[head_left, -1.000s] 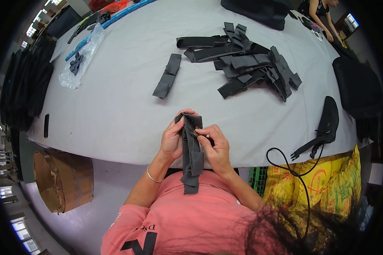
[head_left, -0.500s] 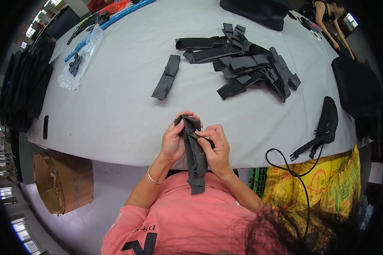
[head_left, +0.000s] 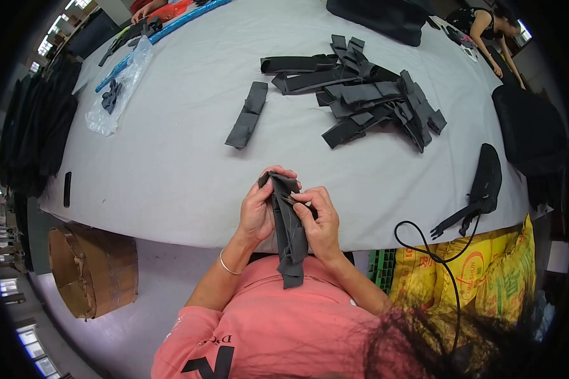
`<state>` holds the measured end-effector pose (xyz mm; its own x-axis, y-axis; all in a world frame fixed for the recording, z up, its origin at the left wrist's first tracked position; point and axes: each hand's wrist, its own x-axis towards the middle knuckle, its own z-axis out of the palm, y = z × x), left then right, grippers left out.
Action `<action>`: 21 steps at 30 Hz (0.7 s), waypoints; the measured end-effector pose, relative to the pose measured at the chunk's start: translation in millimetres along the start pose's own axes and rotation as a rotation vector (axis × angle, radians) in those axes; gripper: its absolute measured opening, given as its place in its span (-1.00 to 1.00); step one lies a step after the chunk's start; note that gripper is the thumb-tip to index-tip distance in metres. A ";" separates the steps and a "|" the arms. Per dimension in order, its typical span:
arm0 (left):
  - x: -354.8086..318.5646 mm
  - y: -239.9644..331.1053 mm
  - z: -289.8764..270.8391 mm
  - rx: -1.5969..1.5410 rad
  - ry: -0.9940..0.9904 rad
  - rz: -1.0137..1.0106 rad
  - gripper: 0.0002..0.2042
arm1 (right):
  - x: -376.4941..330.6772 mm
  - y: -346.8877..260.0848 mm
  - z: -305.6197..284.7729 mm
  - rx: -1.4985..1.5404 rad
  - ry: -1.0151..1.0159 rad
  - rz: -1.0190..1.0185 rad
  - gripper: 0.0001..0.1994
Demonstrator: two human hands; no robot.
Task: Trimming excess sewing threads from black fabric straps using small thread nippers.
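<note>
Upright in front of my chest is a folded dark grey fabric strip (head_left: pixel 291 243), its lower end hanging over my pink shirt. My left hand (head_left: pixel 256 208) is closed round the strip's upper end, thumb on the front and fingers behind. Pinched in my right hand (head_left: pixel 321 221) is a small pointed metal tool with a dark handle, which looks like thread snips (head_left: pixel 290 199). Its tip touches or lies very close to the strip's edge; the fingers hide most of it. Beyond my hands, one similar strip (head_left: pixel 247 115) lies apart from a heap of dark strips (head_left: pixel 367 95).
A dark handheld tool with a cord (head_left: pixel 485 180) lies at the table's right edge, above yellow sacks (head_left: pixel 464 268). A cardboard drum (head_left: pixel 95 270) stands lower left. Clear plastic (head_left: pixel 117 95) and a blue roll (head_left: pixel 164 35) lie far left. A co-worker (head_left: pixel 490 38) leans in far right.
My right hand has shifted very slightly at the strip; both grips stay the same. Another person's hand has appeared at the far left, and the co-worker at far right has moved a little.
</note>
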<state>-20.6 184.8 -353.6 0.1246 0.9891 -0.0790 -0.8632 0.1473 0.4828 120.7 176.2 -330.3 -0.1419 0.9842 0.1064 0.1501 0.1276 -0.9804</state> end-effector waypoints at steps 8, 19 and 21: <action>0.7 -4.3 0.7 0.023 0.011 -0.019 -0.78 | 2.5 1.7 4.8 0.038 0.012 -0.005 -0.89; -3.2 -9.3 1.6 0.154 0.227 -0.004 -0.75 | 7.3 2.0 3.0 -0.013 0.079 -0.062 -0.91; -3.5 -6.4 -8.2 0.206 0.205 0.045 -0.77 | 8.5 6.1 6.3 0.011 0.046 -0.054 -0.88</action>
<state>-19.5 180.3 -363.5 -0.0315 0.9754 -0.2180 -0.7453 0.1224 0.6555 114.3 184.6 -336.4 -0.1042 0.9806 0.1661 0.1322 0.1792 -0.9749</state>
